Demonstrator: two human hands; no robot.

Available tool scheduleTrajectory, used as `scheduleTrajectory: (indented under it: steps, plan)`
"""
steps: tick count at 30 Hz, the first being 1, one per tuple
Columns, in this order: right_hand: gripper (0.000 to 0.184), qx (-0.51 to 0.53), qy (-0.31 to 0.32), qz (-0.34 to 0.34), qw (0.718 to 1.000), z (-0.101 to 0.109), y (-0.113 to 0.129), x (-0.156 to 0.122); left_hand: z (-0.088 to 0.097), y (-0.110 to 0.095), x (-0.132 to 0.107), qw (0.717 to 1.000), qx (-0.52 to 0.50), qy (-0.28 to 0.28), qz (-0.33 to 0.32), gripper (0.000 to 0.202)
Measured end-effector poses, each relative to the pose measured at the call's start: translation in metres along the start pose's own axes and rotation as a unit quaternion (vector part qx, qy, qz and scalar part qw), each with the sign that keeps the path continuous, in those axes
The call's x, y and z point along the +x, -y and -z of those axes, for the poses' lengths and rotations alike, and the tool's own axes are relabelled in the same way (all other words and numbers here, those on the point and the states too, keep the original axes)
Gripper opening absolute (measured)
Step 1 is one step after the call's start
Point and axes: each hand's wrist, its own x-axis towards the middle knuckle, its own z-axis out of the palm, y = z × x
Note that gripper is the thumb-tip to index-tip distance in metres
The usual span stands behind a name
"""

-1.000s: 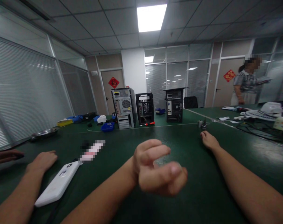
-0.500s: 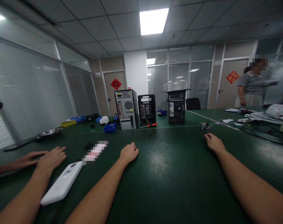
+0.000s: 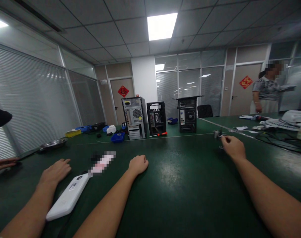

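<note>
Green ran across the whole desk (image 3: 175, 205), and on its right side stood a few small metal parts (image 3: 216, 134), at the fingertips of the right hand (image 3: 233, 147). The step in hand, judging by that reach, was the handling of these parts; the other hand seemed only to wait. Pieces so slight called for a fine pinch and a steady wrist, with care not to knock over those standing close together.

The right forearm (image 3: 267, 188) slanted inward from the lower right corner, the back of the hand upward, thumb and forefinger drawn together toward the parts. Whether that grip had closed on one of them I could not tell, since the fingertips and the metal merged at that spot. The left hand (image 3: 138, 164) rested low over the desk, well apart from the parts, its fingers curled under in a loose fist; no object showed in its grip. Its forearm rose diagonally from the bottom edge, beside a white device (image 3: 68, 198). Beyond that device lay a co-worker's hand (image 3: 56, 171), palm down, fingers loosely spread.
</note>
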Motion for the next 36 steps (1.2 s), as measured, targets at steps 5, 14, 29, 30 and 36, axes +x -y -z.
scheduleTrajectory:
  steps: [5,14,29,30,36]
  plan:
    - [0.041,-0.015,0.012,0.035,0.999,-0.006,-0.014,-0.002,0.001,0.000,0.000,0.999,0.013,0.014,0.038,0.020]
    - [0.038,-0.032,0.093,0.007,0.995,-0.013,-0.022,0.001,0.000,-0.001,0.002,0.998,0.007,0.019,0.066,0.023]
    - [0.039,-0.040,0.108,0.007,0.993,-0.012,-0.018,-0.001,-0.005,0.007,0.008,0.998,0.012,0.024,0.054,0.019]
    - [0.039,-0.040,0.111,0.004,0.993,-0.012,-0.017,-0.001,-0.006,0.007,0.009,0.998,0.013,0.024,0.053,0.020]
    - [0.036,-0.024,0.134,-0.059,0.989,-0.008,-0.011,0.000,-0.006,0.006,0.008,0.998,0.017,0.024,0.056,0.020]
